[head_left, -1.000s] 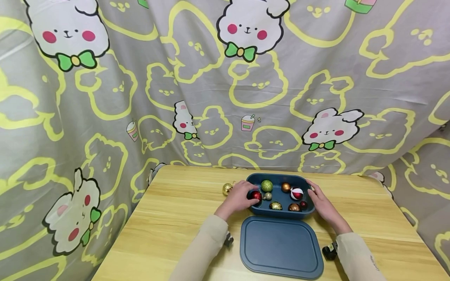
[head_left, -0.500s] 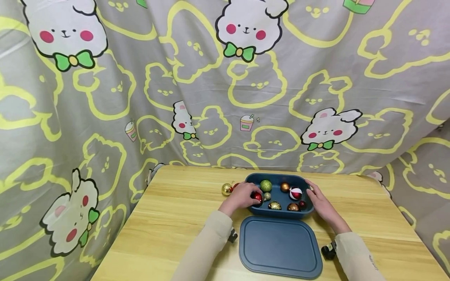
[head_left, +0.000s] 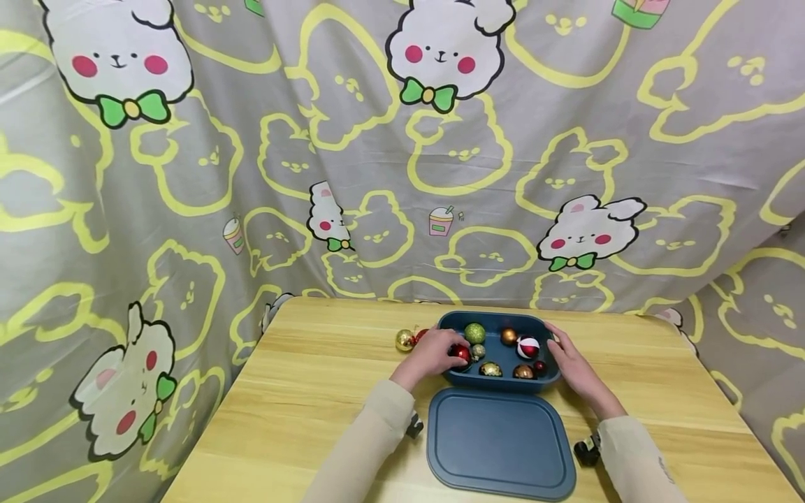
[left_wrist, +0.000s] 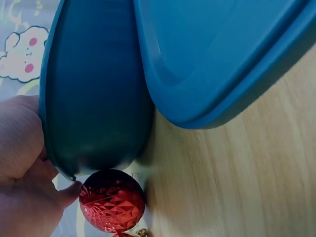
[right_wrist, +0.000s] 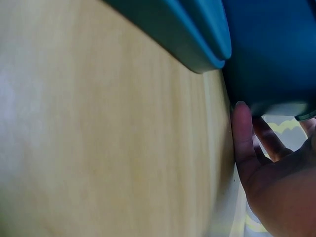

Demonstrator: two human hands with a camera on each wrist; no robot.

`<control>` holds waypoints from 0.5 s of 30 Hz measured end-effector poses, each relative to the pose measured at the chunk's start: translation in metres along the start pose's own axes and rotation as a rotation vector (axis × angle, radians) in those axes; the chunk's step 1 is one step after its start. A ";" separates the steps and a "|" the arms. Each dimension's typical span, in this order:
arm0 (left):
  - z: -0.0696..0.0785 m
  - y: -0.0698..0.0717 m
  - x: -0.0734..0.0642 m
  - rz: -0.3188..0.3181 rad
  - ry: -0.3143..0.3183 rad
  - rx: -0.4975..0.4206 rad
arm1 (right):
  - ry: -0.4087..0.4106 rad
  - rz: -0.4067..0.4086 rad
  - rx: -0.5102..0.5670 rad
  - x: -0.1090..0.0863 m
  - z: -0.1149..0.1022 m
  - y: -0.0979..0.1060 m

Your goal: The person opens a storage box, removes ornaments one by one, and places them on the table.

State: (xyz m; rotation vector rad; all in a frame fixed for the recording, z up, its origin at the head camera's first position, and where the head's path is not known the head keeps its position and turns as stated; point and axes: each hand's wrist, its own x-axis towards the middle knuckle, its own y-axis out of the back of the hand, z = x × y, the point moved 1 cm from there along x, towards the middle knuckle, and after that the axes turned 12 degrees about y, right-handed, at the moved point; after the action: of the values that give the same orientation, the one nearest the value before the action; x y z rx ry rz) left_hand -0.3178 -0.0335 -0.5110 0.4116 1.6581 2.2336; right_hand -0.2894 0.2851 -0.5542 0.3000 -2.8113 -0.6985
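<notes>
A blue box [head_left: 509, 383] stands at the back of the table with several Christmas baubles inside. My left hand [head_left: 434, 353] reaches over its left end, fingertips curled round a shiny red bauble [head_left: 462, 353]. The left wrist view shows that hand [left_wrist: 29, 168] across the box's rim, the held bauble hidden, with a digit close to a faceted red bauble [left_wrist: 113, 201] outside the wall. My right hand [head_left: 577, 367] rests against the right end of the box with its fingers extended; in the right wrist view one fingertip [right_wrist: 242, 111] touches the outer wall.
A blue lid [head_left: 503, 443] lies flat in front of the box. Left of the box sits a gold bauble [head_left: 404, 340]. Inside are a green glitter bauble [head_left: 474, 333], a red-and-white one [head_left: 527, 347] and several others. A patterned curtain [head_left: 377, 154] hangs behind the wooden table [head_left: 302, 391].
My left hand has moved slightly right with the red bauble, further into the box, uncovering red beside the gold bauble. My right hand keeps its place against the box.
</notes>
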 end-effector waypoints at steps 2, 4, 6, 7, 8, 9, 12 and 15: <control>0.001 0.000 0.000 0.016 0.000 0.009 | 0.000 0.000 0.000 0.000 0.001 0.000; 0.001 0.000 -0.001 0.029 0.005 0.004 | 0.001 -0.001 0.000 0.000 0.002 0.000; 0.001 -0.001 -0.002 0.043 0.012 -0.007 | 0.003 0.000 -0.005 0.000 0.002 0.001; 0.001 -0.001 -0.002 0.055 0.013 -0.011 | 0.003 0.000 -0.007 0.000 0.003 0.001; 0.001 -0.001 -0.002 0.067 0.012 -0.015 | 0.003 0.001 -0.009 0.000 0.002 0.001; 0.001 -0.001 -0.002 0.080 0.010 -0.021 | 0.001 0.001 -0.012 0.000 0.002 0.000; 0.002 -0.001 -0.003 0.113 0.003 -0.047 | 0.001 0.000 -0.011 0.000 0.002 0.000; 0.003 0.001 -0.005 0.140 -0.006 -0.102 | 0.003 0.000 -0.012 -0.001 0.001 0.000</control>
State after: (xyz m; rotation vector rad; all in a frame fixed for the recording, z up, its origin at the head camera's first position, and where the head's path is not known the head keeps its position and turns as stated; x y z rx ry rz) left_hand -0.3123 -0.0331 -0.5096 0.5226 1.5481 2.4029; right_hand -0.2892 0.2856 -0.5552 0.2992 -2.8032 -0.7135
